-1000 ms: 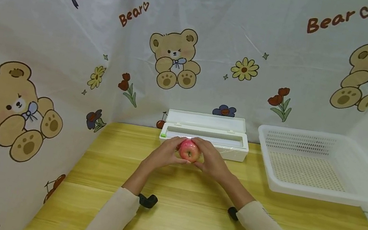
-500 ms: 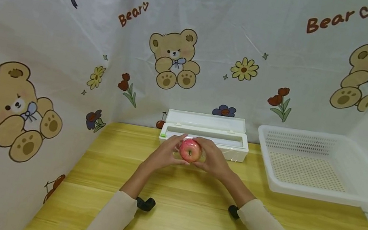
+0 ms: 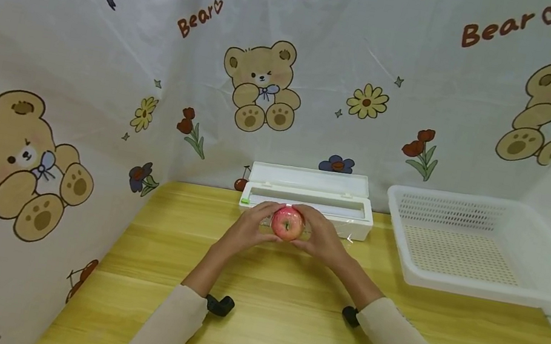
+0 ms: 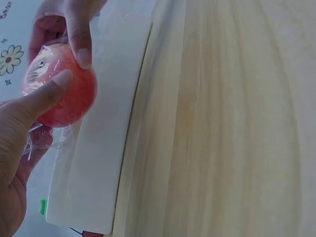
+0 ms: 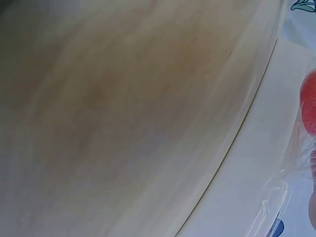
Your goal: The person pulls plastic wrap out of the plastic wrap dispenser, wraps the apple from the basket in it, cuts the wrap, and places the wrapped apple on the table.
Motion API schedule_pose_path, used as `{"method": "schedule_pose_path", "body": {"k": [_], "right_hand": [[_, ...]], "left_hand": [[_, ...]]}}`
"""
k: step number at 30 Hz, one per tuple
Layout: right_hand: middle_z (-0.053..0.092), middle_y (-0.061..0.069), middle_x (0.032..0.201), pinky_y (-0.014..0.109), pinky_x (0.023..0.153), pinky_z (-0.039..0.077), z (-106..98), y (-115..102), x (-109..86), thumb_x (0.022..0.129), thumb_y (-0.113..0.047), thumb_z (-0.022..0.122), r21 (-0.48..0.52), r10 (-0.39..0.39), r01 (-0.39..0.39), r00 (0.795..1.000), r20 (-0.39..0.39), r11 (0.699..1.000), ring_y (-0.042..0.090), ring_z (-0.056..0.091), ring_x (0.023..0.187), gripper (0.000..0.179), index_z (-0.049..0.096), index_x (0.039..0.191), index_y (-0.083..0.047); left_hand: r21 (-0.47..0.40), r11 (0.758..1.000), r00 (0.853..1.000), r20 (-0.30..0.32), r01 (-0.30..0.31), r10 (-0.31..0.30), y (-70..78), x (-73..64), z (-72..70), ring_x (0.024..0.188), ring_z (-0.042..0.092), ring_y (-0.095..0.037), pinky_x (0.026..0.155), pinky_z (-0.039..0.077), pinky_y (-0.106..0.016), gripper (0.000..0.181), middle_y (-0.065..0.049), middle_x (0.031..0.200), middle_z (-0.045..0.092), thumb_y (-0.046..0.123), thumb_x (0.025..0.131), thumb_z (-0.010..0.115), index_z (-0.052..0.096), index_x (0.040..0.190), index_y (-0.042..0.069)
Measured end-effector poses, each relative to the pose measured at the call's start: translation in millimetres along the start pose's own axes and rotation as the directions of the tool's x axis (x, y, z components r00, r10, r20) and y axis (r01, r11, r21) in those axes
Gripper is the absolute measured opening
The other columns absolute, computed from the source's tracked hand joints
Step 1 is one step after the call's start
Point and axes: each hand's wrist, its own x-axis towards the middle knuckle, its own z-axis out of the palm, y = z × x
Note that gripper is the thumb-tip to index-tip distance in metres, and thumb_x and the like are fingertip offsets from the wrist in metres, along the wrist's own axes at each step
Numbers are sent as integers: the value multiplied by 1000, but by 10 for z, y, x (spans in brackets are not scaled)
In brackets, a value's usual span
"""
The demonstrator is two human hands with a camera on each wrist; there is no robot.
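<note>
The person's left hand (image 3: 245,229) is curved, thumb and fingers gripping the near side of a red apple (image 3: 287,226). Clear film (image 4: 61,137) clings to the apple and hangs loose beside that hand's fingers. Just beyond both hands stands a white box (image 3: 310,179), lid raised. The right hand (image 3: 323,241) curves likewise, holding the apple's other side. Well to its right sits a white basket (image 3: 481,290).

Near the centre of the frame, the left hand (image 3: 248,225) and right hand (image 3: 320,238) hold a red apple (image 3: 288,224) before an open white box (image 3: 358,231). At right, a white basket (image 3: 482,289) sits on the wooden table (image 3: 276,326); bear-printed cloth (image 3: 328,27) spans the top and left.
</note>
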Motion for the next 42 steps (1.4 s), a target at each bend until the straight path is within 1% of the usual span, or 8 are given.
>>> {"method": "schedule_pose_path", "body": {"k": [7, 12, 17, 22, 27, 30, 35, 42], "right_hand": [[61, 15, 137, 50, 109, 45, -1, -8, -30, 65, -5, 97, 18, 16, -15, 1000, -17, 1000, 33, 56, 129, 84, 55, 138, 1], [61, 16, 137, 49, 110, 45, -5, -19, -41, 66, -6, 97, 36, 41, -41, 999, -13, 999, 33, 56, 129, 84, 55, 138, 1], [61, 16, 137, 47, 108, 46, -1, -24, -48, 66, -4, 96, 56, 60, -59, 998, -10, 997, 32, 57, 128, 84, 55, 139, 1], [60, 15, 138, 46, 108, 47, -1, -16, -57, 67, -4, 96, 72, 86, -86, 996, 9, 994, 31, 57, 128, 84, 54, 140, 1], [61, 15, 138, 45, 108, 47, -11, -23, -61, 68, -7, 95, 82, 115, -117, 993, 29, 990, 31, 57, 128, 83, 54, 141, 0], [61, 15, 137, 45, 107, 48, -22, -39, -63, 68, -8, 96, 82, 118, -120, 993, 31, 989, 31, 58, 128, 83, 55, 140, 1], [63, 16, 135, 46, 106, 49, -45, -64, -61, 67, -9, 96, 81, 120, -122, 992, 27, 989, 32, 59, 125, 82, 57, 138, 2], [63, 16, 136, 47, 105, 49, -54, -75, -65, 68, -12, 97, 81, 136, -139, 990, 44, 987, 33, 60, 126, 82, 57, 138, 2]], "left_hand": [[-53, 999, 1000, 13, 10, -9, 3, 2, 2, 122, 60, -21, 97, 54, -30, 79, -8, 133, 62, 17, 74, 89, 55, 144, 7], [-71, 997, 1000, 18, 23, -22, 11, 0, 16, 123, 60, -21, 99, 53, -29, 78, -8, 134, 61, 14, 75, 88, 54, 145, 8], [-99, 995, 999, 26, 31, -28, 13, -10, 27, 123, 60, -23, 97, 54, -28, 77, -9, 134, 61, 11, 77, 87, 53, 146, 8], [-122, 991, 998, 42, 51, -46, 32, -21, 30, 124, 59, -22, 98, 53, -26, 77, -9, 135, 60, 13, 79, 85, 51, 148, 8], [-124, 990, 997, 47, 73, -68, 70, -31, 25, 124, 59, -24, 99, 53, -28, 76, -11, 135, 60, 12, 80, 85, 51, 148, 6], [-110, 990, 995, 53, 89, -83, 85, -36, 27, 124, 59, -25, 99, 53, -29, 76, -11, 134, 60, 12, 80, 85, 51, 148, 6], [-71, 990, 991, 73, 120, -115, 82, -37, 35, 127, 58, -24, 103, 51, -34, 78, -9, 135, 60, 15, 81, 85, 49, 150, 7], [-52, 987, 984, 105, 152, -146, 77, -48, 37, 130, 56, -25, 107, 48, -39, 79, -8, 138, 59, 17, 82, 84, 47, 151, 8]]}}
